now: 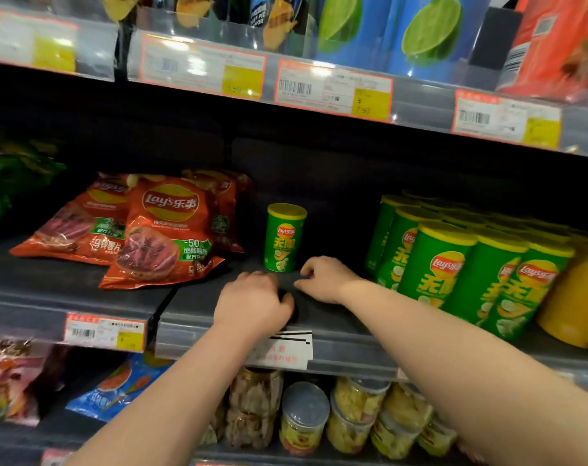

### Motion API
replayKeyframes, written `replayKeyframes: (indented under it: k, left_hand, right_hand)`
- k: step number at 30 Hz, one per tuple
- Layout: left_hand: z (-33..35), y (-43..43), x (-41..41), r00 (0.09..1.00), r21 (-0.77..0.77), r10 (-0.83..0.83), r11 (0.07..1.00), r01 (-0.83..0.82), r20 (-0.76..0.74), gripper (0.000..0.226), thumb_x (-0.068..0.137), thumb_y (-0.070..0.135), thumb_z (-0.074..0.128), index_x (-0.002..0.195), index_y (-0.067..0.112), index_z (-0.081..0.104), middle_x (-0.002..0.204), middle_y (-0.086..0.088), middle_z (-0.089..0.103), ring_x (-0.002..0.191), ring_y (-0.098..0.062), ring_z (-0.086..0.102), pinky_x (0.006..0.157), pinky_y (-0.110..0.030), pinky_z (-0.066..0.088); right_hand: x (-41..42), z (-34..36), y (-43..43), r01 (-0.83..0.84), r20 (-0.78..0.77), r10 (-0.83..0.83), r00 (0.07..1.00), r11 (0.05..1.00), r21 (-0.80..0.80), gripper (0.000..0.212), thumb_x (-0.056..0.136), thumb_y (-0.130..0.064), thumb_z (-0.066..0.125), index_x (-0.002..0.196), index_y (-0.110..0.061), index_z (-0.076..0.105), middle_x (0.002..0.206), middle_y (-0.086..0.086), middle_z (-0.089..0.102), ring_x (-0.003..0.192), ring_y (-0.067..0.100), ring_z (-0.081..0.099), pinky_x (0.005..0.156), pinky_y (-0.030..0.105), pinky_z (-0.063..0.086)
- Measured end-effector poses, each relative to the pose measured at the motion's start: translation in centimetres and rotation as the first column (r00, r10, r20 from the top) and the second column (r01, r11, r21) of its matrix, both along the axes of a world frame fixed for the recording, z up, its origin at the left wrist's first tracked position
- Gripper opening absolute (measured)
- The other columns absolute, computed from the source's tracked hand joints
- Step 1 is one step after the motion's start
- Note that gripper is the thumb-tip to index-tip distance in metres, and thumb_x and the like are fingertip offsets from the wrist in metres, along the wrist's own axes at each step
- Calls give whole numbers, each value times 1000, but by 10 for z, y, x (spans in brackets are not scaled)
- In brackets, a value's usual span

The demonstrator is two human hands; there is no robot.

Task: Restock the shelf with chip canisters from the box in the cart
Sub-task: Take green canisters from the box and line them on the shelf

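While I stood at the shelf (67,284), both my hands lay on its front part. Far to the left of my fingers lay the red chip bags (158,230), flat on their backs, I think so their fronts could be read.

My left hand (255,302) came next, low by the shelf's front edge. Its fingers were bent down over a small dark thing (294,317). I could not tell if they gripped it or only sat on top of it, and I could not tell what it was.

Just past my fingertips, a bit further back, one green chip canister (285,237) stood up straight on its own, with its name facing me. It touched neither hand. I think it stood there to start a new row in the bare gap.

My right hand (323,279) rested on the shelf, in front of that can and just to its right. Its fingers were loosely bent and held nothing that I could see.

Off to the right of those fingers stood the crowd of green canisters (454,264), packed side by side so they would not tip, and a yellow can (575,297) after them. The box and the cart were out of sight, so I guess the next can had to come from there.
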State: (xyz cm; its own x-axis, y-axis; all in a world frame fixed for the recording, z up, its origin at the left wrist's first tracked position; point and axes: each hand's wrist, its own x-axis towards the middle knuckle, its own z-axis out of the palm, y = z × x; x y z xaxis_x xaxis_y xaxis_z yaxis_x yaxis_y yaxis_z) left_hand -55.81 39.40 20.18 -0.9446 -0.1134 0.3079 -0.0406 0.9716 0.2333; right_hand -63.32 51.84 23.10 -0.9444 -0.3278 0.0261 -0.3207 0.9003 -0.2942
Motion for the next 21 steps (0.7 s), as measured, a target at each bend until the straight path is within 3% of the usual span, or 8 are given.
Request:
replayKeyframes:
  k: [5, 13, 21]
  left_hand:
    - [5, 3, 18, 1000, -13, 15, 1000, -15, 12, 38, 92, 44, 45, 113, 15, 57, 117, -7, 57, 111, -26, 51, 86, -34, 43]
    - [-13, 27, 85, 985, -102, -68, 993, 52, -160, 36, 90, 40, 47, 116, 16, 57, 118, -1, 53, 115, -24, 46, 89, -36, 42]
    - [-63, 77, 182, 974, -159, 19, 987, 18, 226, 46, 87, 50, 41, 114, 15, 55, 120, -4, 52, 118, -26, 47, 90, -38, 45]
  right_hand:
    - [39, 9, 17, -73, -108, 108, 988, 956, 285, 36, 95, -44, 48, 121, -20, 56, 125, 5, 56, 112, 26, 55, 89, 35, 48]
    - [118, 3, 52, -175, -296, 277, 914, 928, 328, 35, 92, -41, 47, 120, -22, 57, 122, 5, 57, 115, 29, 50, 92, 36, 40]
    - [207, -47, 112, -241, -112, 302, 947, 896, 373, 37, 91, -36, 48, 123, -20, 56, 125, 9, 57, 117, 31, 52, 93, 38, 42]
